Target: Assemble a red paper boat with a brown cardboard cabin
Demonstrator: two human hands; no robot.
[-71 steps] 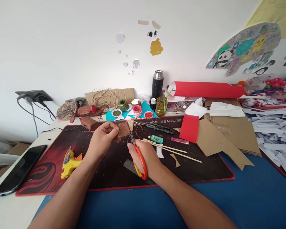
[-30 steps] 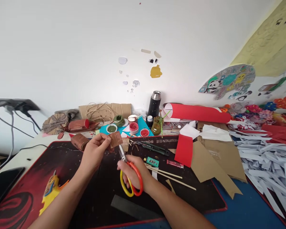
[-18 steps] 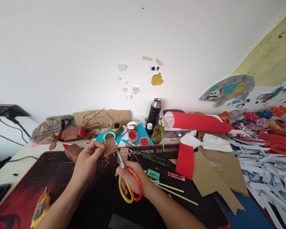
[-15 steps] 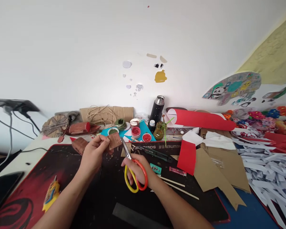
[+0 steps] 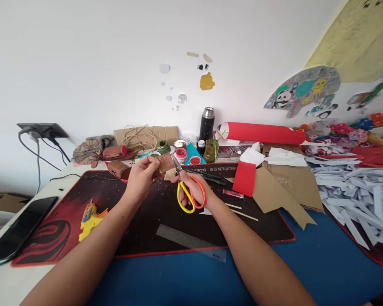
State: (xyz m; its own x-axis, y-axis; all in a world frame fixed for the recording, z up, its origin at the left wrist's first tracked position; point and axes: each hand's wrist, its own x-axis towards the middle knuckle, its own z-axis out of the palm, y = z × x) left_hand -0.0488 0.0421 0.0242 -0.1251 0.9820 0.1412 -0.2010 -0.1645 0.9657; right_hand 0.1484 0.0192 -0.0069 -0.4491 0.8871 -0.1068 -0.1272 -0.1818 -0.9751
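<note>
My left hand [image 5: 143, 175] pinches a small brown piece of cardboard [image 5: 166, 163] between thumb and fingers, above the dark desk mat [image 5: 140, 229]. In my right hand [image 5: 191, 187] is a pair of scissors [image 5: 185, 199] with one yellow and one orange-red handle loop. Their metal blades point up and left, at the right edge of the cardboard; I cannot tell whether they touch it. Beyond my hands stand open pots of paint, among them a pink-red one [image 5: 181, 154] and a red one [image 5: 195, 160]. Behind the scissors lies a dark green utility knife [image 5: 210, 176].
A yellow glue gun [image 5: 91, 221] and a phone [image 5: 22, 229] lie at left. A clear ruler [image 5: 185, 240] crosses the mat's front edge. A black thermos [image 5: 207, 125] stands by the wall. At right are cardboard sheets [image 5: 271, 191], a red roll [image 5: 261, 132] and white paper strips [image 5: 354, 187].
The camera view tilted up, then came back down. The scissor handles, close together at first, are now spread apart. Both hands have kept hold of the cardboard and scissors.
</note>
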